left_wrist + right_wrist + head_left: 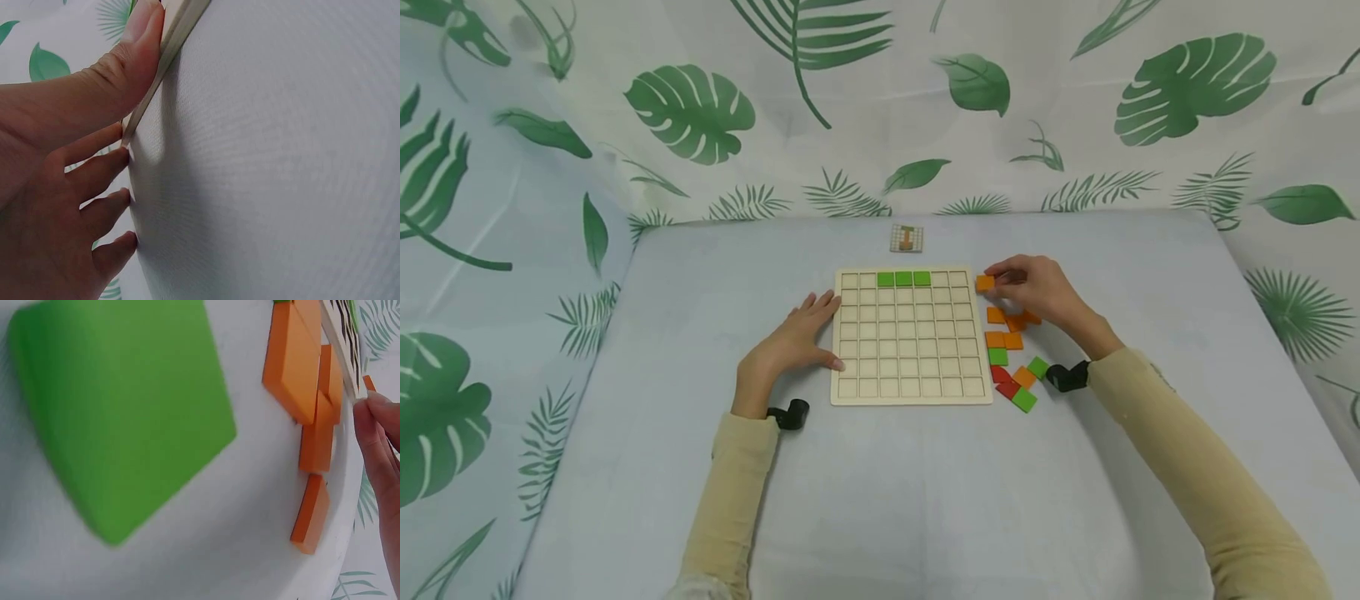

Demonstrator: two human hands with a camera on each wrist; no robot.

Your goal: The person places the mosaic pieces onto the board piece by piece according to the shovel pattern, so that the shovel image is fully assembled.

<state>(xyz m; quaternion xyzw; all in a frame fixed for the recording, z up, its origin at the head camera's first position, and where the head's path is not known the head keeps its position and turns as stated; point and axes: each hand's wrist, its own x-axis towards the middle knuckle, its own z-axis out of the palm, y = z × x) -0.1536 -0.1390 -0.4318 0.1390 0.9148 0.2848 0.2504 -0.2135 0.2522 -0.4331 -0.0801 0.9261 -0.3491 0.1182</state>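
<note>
A pale wooden grid board (910, 402) lies on the table in the head view, with three green square tiles (903, 279) side by side in its top row. My left hand (797, 337) rests at the board's left edge, fingers spread, its thumb (147, 37) over the rim in the left wrist view. Beyond the board's upper right corner, my right hand (1043, 287) pinches an orange square tile (984, 284) between thumb and fingers. Only a sliver of that tile shows in the right wrist view.
Loose tiles lie along the board's right side: several orange ones (995, 340), several green ones (1024, 400) and red ones with a curved edge (1000, 374). Behind the board lies a small pattern card (906, 237). Leaf-printed cloth (865, 125) hangs beyond the table (925, 500).
</note>
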